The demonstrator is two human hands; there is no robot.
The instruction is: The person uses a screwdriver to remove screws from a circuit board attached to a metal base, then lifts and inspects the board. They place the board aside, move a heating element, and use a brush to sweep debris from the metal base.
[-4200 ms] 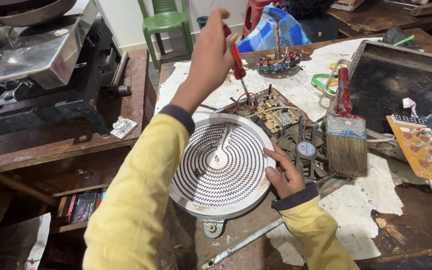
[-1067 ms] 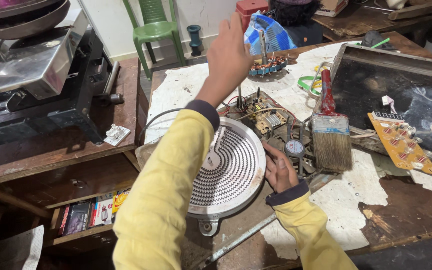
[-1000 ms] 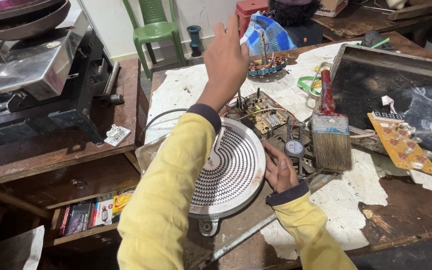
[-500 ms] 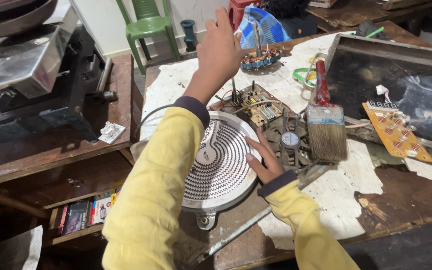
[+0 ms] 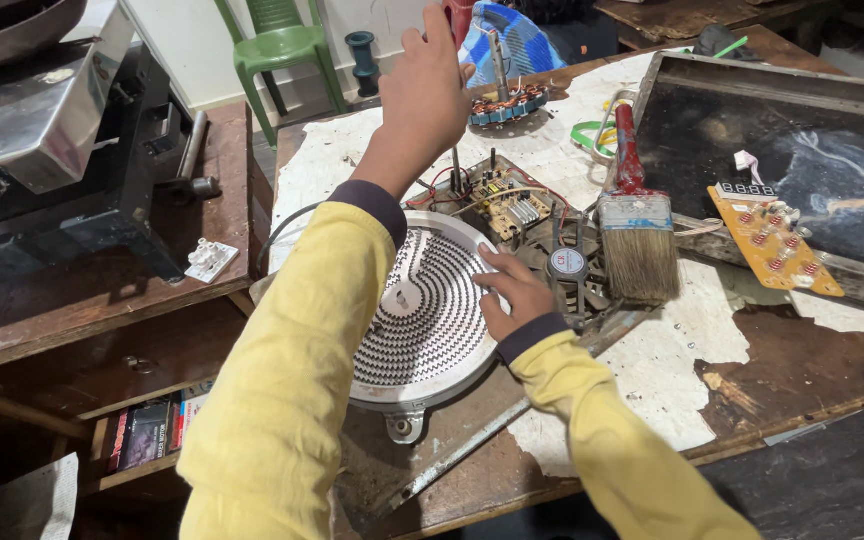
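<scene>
My left hand [image 5: 424, 95] is raised over the open appliance and closed on a screwdriver. Its thin shaft [image 5: 455, 165] points down at the green circuit board [image 5: 508, 205] with wires. My right hand [image 5: 510, 292] rests on the right rim of the round white heating coil plate [image 5: 422, 320], fingers spread on its edge. The plate lies tilted on the appliance base, partly hidden by my yellow left sleeve. A black cooling fan [image 5: 567, 265] sits just right of my right hand.
A red-handled paintbrush [image 5: 637, 240] lies beside the fan. An orange control board [image 5: 774, 240] rests on a black glass panel [image 5: 802, 130]. A copper-wound motor stator [image 5: 509, 103] and a green tape roll [image 5: 592, 135] stand behind. A metal machine [image 5: 52, 130] fills the left bench.
My left hand stays over the circuit board with the screwdriver. My right hand keeps its hold on the plate's rim. The view has shifted slightly.
</scene>
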